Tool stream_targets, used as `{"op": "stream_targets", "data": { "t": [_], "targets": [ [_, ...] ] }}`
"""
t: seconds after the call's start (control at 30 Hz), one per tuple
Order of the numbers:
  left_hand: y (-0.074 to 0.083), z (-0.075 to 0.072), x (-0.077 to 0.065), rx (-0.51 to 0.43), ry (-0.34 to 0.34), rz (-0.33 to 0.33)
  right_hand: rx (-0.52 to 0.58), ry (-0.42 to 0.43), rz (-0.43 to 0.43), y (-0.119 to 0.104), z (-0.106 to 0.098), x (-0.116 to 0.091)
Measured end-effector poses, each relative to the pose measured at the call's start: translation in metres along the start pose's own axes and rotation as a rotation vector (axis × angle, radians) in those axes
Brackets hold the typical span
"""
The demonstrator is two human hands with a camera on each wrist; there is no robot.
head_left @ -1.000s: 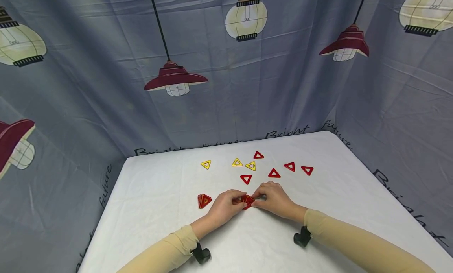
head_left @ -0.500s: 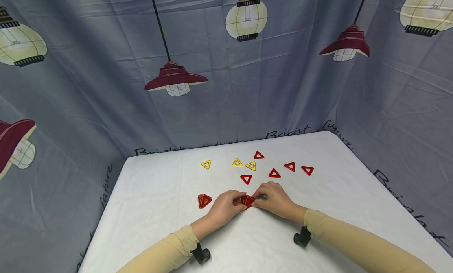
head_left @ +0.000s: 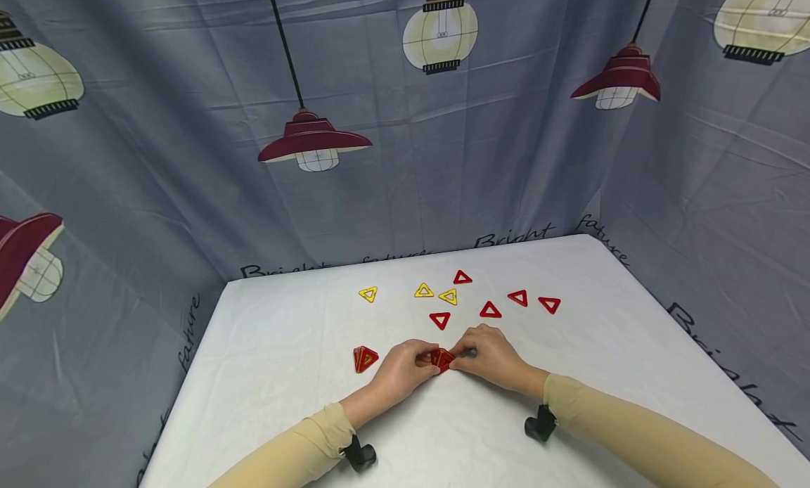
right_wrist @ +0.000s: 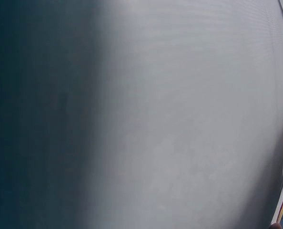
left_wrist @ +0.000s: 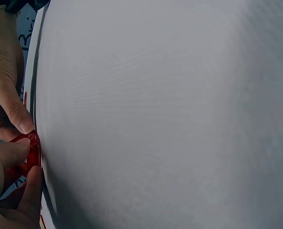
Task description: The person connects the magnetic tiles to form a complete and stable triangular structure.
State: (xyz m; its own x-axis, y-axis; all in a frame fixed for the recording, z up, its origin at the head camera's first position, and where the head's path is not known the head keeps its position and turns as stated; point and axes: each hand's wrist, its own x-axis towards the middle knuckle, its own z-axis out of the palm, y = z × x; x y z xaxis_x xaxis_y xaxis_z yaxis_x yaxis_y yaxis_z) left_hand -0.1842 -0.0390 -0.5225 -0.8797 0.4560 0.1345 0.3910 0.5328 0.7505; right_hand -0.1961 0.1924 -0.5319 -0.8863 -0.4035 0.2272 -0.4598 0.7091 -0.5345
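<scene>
Cluster at left (head_left: pixel 365 359): sitting by itself on the bench, flat red faces meeting at angles; it looks light and rigid, and opposite edges seem the safest place to take it.
Lone yellow triangle (head_left: pixel 373 294): flat beyond that cluster, a thin frame, stiff by the look of it, best lifted by a corner.
Left hand (head_left: pixel 400 367): thumb and fingers pinching the left side of the held cluster, nicely balanced.
Yellow pair (head_left: pixel 424 295): two frames lying just beside each other, probably light enough to skid under a careless fingertip.
Held cluster (head_left: pixel 443 359): and this is where the action is, red and shiny, between the two hands near the middle of the bench! Hard panels, I'd judge, a touch slippery, the joins likely the weak spots; even, gentle pressure from both sides suits it. Whether its base touches the bench, I can't tell.
Right hand (head_left: pixel 489 354): pinching the opposite side; its own wrist view catches barely a sliver of fingers.
Red triangles (head_left: pixel 490 316): five loose ones, all flat, spread from behind the held cluster out to the right.
Bench (head_left: pixel 272 403): white covering, smooth, faintly creased, soft shadows under the forearms.
Curtain (head_left: pixel 392 214): grey-blue round left, back and right, printed with cream lanterns and dark red lampshades, black lettering running along its foot.
</scene>
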Motion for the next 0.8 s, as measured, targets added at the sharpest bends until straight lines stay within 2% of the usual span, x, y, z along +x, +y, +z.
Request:
{"op": "stream_targets", "data": {
  "t": [0.43, 0.8],
  "targets": [
    [-0.0010, 0.0014, -0.0010, -0.022, 0.005, -0.004, -0.007, -0.012, 0.015, 0.0001, 0.0000, -0.0007],
    [-0.0027, -0.0005, -0.0036, 0.109, 0.017, 0.031, -0.016, -0.007, -0.008, 0.0005, -0.0001, 0.0002]
  ]
}}
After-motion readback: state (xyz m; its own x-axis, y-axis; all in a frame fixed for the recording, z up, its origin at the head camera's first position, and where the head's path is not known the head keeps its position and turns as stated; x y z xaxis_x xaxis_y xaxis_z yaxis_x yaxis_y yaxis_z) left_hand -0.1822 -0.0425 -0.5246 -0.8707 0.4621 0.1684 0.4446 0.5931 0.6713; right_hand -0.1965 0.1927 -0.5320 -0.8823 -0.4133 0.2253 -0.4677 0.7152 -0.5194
